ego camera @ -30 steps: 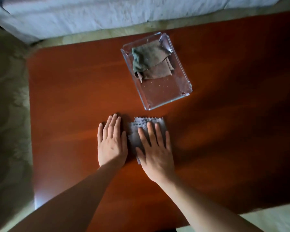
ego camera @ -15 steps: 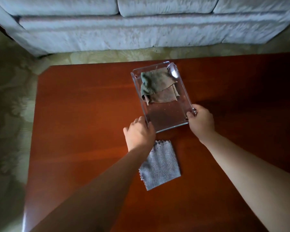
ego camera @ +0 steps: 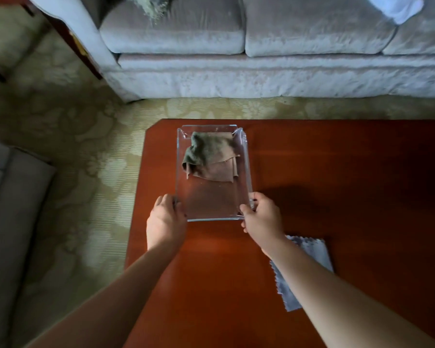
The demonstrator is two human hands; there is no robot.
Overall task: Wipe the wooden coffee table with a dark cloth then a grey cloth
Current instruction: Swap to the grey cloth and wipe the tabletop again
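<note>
Grey cloth [ego camera: 315, 250] apart from fingers [ego camera: 245, 210] on tray [ego camera: 211, 200]

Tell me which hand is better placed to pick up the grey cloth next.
Probably the right hand. The grey cloth lies on the table partly under the right forearm; the left hand would need to cross over. Both hands grip the clear tray, so either must release first.

Reddish wooden coffee table [ego camera: 337, 172] is standing on patterned carpet [ego camera: 73, 146]. A clear plastic tray [ego camera: 211, 199] is sitting toward its far left corner. A grey cloth [ego camera: 317, 249], zigzag-edged, is lying flat nearer and rightward, apart from the tray.
</note>
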